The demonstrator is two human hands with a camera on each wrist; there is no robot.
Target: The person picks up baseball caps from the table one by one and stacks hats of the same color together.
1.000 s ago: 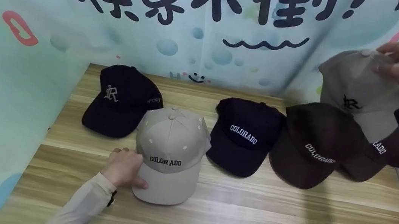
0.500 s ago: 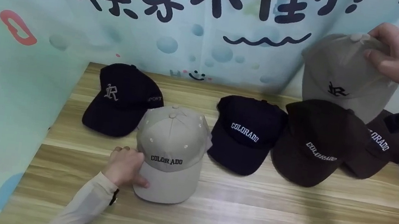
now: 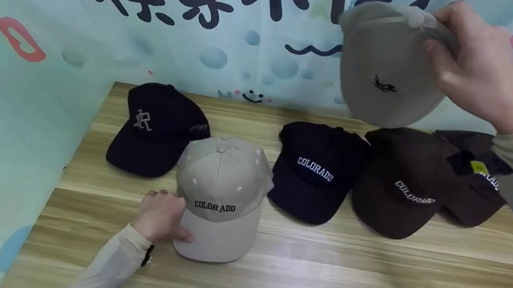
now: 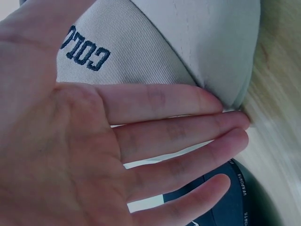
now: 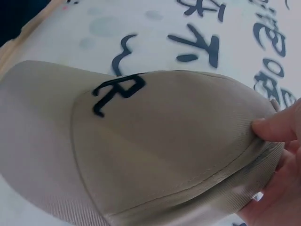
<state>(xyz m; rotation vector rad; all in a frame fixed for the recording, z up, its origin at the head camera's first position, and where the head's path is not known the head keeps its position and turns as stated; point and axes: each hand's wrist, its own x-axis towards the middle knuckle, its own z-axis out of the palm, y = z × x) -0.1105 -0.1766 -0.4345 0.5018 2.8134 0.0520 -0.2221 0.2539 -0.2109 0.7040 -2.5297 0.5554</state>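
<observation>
My right hand (image 3: 481, 69) holds a grey-beige baseball cap (image 3: 390, 53) up in the air by its crown, thumb on the near side. In the right wrist view the cap (image 5: 174, 132) shows a dark embroidered R, and the fabric is creased beside the thumb. My left hand (image 3: 160, 215) rests against the left side of a light beige COLORADO cap (image 3: 215, 237) lying on the table. In the left wrist view the fingers (image 4: 174, 132) stretch out straight along that cap's edge.
On the wooden table (image 3: 300, 267), a navy cap with an R (image 3: 154, 136) lies at the left. A navy COLORADO cap (image 3: 309, 194) and a brown one (image 3: 390, 209) sit right of centre, with another brown cap (image 3: 468, 209) partly hidden by the right wrist. A printed cloth (image 3: 150, 52) hangs behind.
My right hand has carried the grey-beige cap up and left, away from above the brown caps, and its crown has tipped. The left hand has stayed at the beige cap.
</observation>
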